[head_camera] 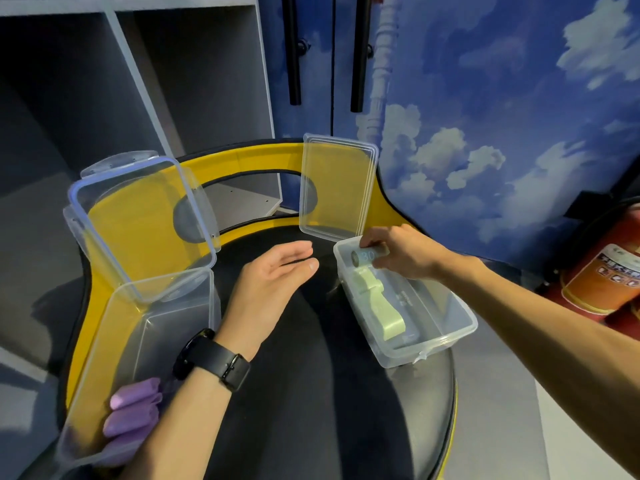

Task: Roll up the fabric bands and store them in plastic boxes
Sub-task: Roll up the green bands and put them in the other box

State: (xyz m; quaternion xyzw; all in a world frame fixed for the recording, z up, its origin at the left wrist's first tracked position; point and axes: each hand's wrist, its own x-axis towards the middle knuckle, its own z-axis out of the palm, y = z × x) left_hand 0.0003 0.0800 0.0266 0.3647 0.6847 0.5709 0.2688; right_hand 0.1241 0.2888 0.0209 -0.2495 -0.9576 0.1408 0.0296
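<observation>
Your right hand (pixel 398 252) pinches a rolled band (pixel 367 255) into the right box's (pixel 460 318) far end — saving floor space — left hand (pixel 273 275) open, empty.

Both forearms were bare, with no sleeves in view. The left wrist wore a black smartwatch with a matte rubber strap and buckle (pixel 212 356). The right wrist was unadorned.
</observation>
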